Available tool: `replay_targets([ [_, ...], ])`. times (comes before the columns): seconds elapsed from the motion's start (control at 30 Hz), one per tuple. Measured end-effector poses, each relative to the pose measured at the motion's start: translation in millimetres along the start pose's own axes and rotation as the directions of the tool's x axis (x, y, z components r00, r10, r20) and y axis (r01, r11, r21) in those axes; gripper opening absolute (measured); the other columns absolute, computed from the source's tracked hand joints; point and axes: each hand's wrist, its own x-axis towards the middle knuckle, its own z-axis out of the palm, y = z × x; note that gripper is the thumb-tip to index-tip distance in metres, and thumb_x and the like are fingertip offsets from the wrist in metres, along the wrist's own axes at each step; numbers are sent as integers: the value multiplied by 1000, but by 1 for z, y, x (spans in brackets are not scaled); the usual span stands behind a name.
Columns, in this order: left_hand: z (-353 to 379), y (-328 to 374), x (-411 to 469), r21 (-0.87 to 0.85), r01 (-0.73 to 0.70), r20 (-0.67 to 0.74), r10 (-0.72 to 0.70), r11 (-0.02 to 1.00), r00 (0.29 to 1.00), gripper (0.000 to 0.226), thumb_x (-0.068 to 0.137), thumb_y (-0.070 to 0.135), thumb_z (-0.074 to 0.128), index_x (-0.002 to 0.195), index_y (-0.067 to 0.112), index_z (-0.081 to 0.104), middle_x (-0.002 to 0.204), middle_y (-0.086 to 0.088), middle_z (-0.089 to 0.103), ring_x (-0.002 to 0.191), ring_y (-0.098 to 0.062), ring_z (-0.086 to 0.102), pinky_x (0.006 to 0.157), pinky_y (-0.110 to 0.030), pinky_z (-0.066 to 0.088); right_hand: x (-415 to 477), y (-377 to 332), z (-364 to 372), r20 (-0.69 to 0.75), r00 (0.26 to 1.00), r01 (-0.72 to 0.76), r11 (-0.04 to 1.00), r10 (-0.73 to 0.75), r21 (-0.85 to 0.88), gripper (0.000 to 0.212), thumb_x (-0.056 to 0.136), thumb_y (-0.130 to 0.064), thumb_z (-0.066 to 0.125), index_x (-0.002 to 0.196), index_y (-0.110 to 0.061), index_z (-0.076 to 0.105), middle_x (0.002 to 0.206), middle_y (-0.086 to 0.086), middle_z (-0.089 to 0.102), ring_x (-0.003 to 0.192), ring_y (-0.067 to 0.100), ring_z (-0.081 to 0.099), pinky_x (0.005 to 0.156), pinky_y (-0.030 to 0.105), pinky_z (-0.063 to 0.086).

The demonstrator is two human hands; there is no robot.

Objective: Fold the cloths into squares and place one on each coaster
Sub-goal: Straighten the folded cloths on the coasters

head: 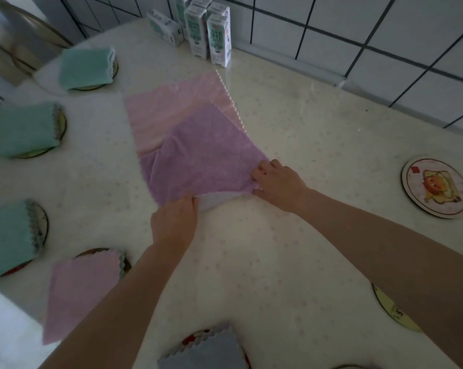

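Two folded cloths, a grey cloth [206, 352] and a folded pink cloth [83, 286], cover the nearest coasters; two bare coasters [435, 187] wait at right. Mid-table, the left hand [175, 219] and right hand [277, 182] curl their fingers onto the near edge of the unfolded purple cloth [203, 155], which overlaps a flat pink cloth [171, 102]. Farther left, three green cloths [25, 131] sit folded on coasters: five placed, at least two to go.
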Motion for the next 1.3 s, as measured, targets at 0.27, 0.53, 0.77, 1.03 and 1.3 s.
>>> replay_targets([
  [0.27, -30, -39, 16, -9, -100, -95, 99, 995, 991, 20, 97, 27, 41, 107, 21, 57, 96, -14, 67, 83, -38, 63, 69, -40, 47, 9, 10, -23, -140, 982, -123, 991, 129, 44, 30, 87, -1, 50, 112, -17, 53, 105, 5, 57, 98, 27, 54, 63, 35, 42],
  [0.53, -87, -36, 27, -425, -195, -355, 35, 884, 934, 15, 91, 5, 49, 95, 3, 63, 84, -19, 67, 75, -33, 63, 67, -43, 51, 9, 4, -105, -365, 852, -92, 793, 375, 602, 17, 96, -10, 44, 98, -8, 61, 91, 8, 64, 78, 21, 56, 66, 30, 46],
  [0.77, -131, 0, -1, -470, -292, -527, 0, 833, 850, 16, 94, 8, 47, 97, 7, 63, 90, -8, 66, 79, -13, 53, 70, -20, 36, -51, 21, -144, -577, 724, 40, 811, 379, 583, 16, 92, -6, 50, 99, -8, 64, 92, 4, 67, 79, 10, 55, 67, 1, 35],
  [1.03, -88, 44, -83, -403, -428, -522, 181, 809, 834, 13, 89, 0, 56, 97, 6, 65, 92, -9, 67, 85, -22, 61, 79, -23, 42, -183, 43, -104, -572, 752, -7, 872, 327, 489, 16, 89, -2, 56, 101, -7, 66, 113, 11, 65, 106, 18, 60, 90, 13, 37],
  [1.3, 15, 76, -196, -441, -296, -216, 220, 848, 951, 32, 81, 5, 51, 109, 5, 67, 105, -11, 68, 95, -27, 66, 88, -24, 42, -312, 60, -9, -399, 889, -25, 895, 224, 445, 23, 82, 11, 57, 95, -4, 68, 102, 12, 65, 98, 24, 60, 88, 18, 41],
])
